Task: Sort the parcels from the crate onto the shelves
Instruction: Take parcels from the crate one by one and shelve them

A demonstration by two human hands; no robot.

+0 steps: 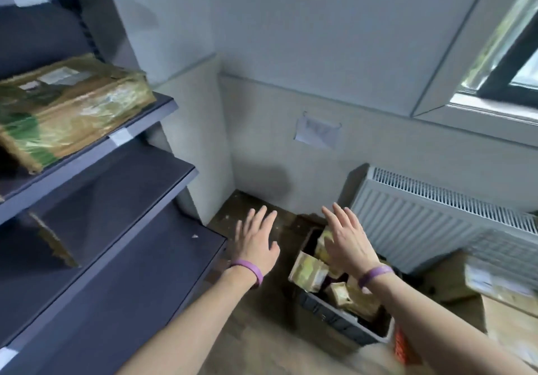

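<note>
Outstretched and empty, fingers spread: right hand (346, 243) above floor crate (334, 313) of parcels (308, 271), left hand (254, 243) just left of it, probably set for a two-handed grab.

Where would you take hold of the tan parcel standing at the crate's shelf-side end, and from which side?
Take the parcel by its top edge, from above. It stands on edge, tilted, rising above the crate rim, so that edge looks free while its lower part sits down among others. The open right hand hovers nearest.
</note>
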